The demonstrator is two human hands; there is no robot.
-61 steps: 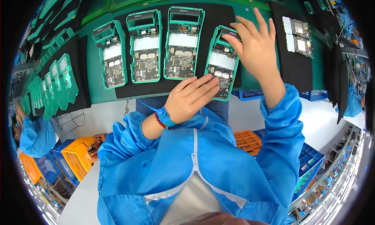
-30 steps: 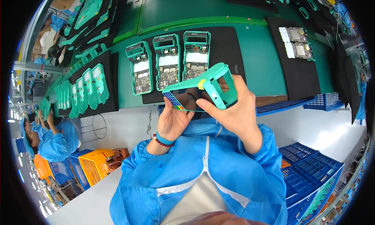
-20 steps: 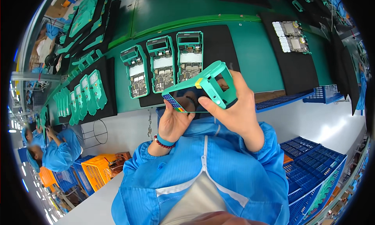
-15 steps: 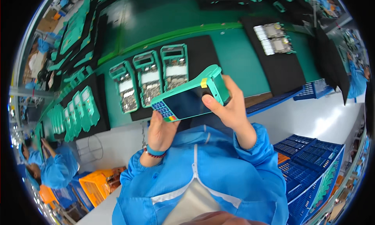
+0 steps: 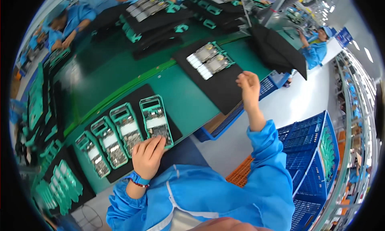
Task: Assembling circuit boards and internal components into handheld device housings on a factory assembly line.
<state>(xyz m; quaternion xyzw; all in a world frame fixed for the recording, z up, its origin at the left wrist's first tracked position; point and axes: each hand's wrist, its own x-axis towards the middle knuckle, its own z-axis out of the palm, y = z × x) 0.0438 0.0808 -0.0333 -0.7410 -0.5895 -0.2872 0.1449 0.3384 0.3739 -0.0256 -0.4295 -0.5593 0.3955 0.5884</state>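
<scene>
A green payment terminal [image 5: 154,110] lies on the black mat, its open back with circuitry facing up. My left hand [image 5: 147,159] is on its lower end, fingers bent over the near edge and thumb hidden. Several similar open-backed terminals [image 5: 109,139] lie in a slanted row to its left. My right hand [image 5: 249,88] is raised off to the right with half-curled fingers, and nothing shows in it. Nearest to it are two silver and white circuit boards [image 5: 210,59] with green edges, lying on another black mat [image 5: 220,88].
Green shells [image 5: 66,187] stand lined up at the left. Black mats stacked with boards [image 5: 148,16] sit at the far side of the green table [image 5: 120,66]. Blue crates [image 5: 304,151] stand on my right. Co-workers in blue [image 5: 315,50] are at the far side and far right.
The terminal that both hands held is now on the mat, back up, at the row's right end. My right hand has let go and moved right toward the boards. The view has turned rightward.
</scene>
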